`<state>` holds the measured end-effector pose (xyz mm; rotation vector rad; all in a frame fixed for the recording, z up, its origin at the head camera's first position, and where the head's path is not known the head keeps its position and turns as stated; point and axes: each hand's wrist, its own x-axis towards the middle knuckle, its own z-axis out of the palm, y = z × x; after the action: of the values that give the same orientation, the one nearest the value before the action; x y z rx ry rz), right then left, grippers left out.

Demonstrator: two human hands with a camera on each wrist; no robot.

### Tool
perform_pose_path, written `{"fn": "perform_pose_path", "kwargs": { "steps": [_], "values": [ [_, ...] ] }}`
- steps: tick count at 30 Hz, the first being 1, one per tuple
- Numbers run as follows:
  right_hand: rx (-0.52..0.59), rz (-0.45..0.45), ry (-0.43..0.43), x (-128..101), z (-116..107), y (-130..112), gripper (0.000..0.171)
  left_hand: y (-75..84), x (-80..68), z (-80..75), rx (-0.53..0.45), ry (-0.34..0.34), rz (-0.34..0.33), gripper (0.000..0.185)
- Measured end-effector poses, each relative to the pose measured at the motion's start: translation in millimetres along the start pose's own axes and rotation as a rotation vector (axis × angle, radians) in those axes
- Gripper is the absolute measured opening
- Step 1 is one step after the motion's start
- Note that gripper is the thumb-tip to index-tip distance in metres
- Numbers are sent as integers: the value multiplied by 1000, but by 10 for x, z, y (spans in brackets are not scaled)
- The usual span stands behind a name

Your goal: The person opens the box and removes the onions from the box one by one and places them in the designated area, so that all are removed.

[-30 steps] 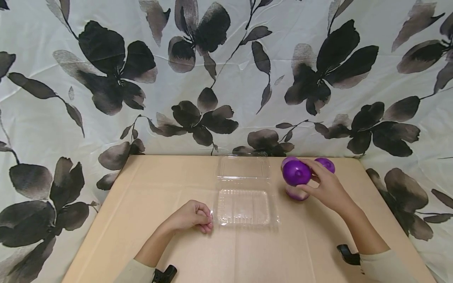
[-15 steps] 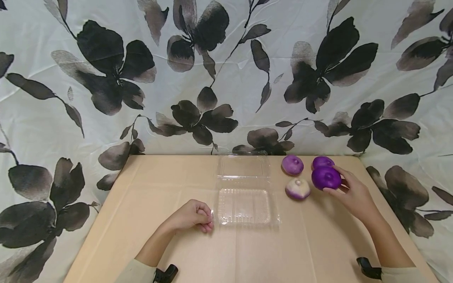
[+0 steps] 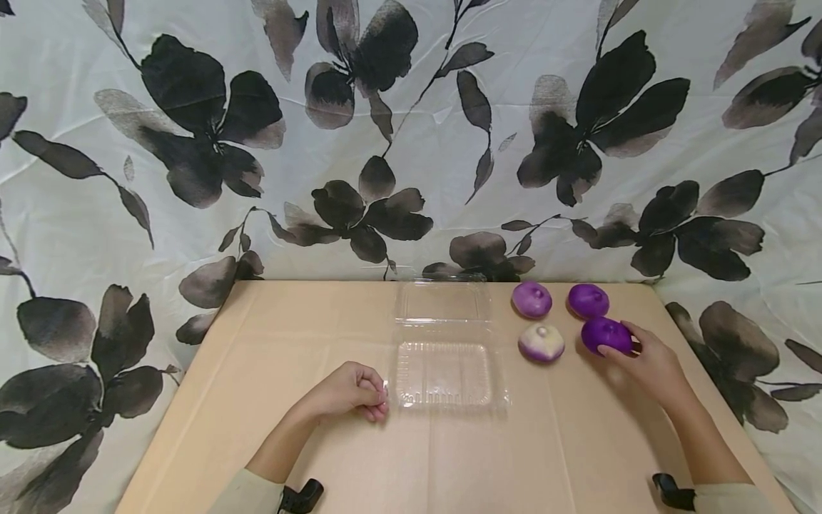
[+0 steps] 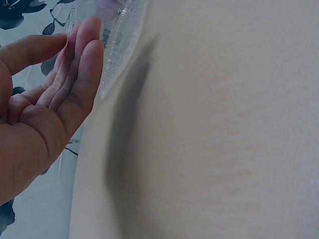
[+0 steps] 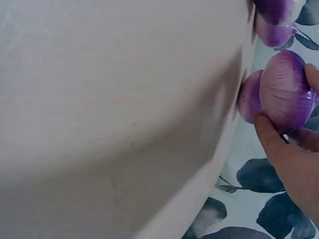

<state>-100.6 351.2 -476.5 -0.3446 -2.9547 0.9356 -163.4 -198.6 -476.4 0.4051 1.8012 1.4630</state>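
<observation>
My right hand (image 3: 651,360) grips a purple onion (image 3: 606,335) by its right side, low over the right part of the table. In the right wrist view the thumb and fingers are round this onion (image 5: 285,92), whose underside is pale pink. Close by are a purple onion (image 3: 588,300) behind it, a lighter purple onion (image 3: 531,299) at the back left, and a white-and-purple onion (image 3: 541,343) to its left. My left hand (image 3: 353,392) pinches the left edge of an open clear plastic container (image 3: 443,375), fingers curled; the exact contact is hard to see.
The container's lid (image 3: 442,300) lies folded back toward the rear of the light wooden-coloured table (image 3: 308,314). A white cloth with dark flowers (image 3: 449,143) hangs behind the table and shows at both sides. Black wrist straps sit on both forearms.
My right hand has carried the purple onion rightward and lowered it in front of the back right onion, uncovering the white-and-purple one. The left hand and container have stayed put.
</observation>
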Motion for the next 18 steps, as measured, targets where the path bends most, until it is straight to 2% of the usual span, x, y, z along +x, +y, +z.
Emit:
{"fn": "perform_pose_path", "kwargs": {
  "steps": [8,18],
  "values": [
    [-58,60,-29,62,66,88,85,15,-13,2,3,6,-3,7],
    [-54,105,-48,66,100,140,89,13,-13,-6,-15,1,-2,8]
  ]
}}
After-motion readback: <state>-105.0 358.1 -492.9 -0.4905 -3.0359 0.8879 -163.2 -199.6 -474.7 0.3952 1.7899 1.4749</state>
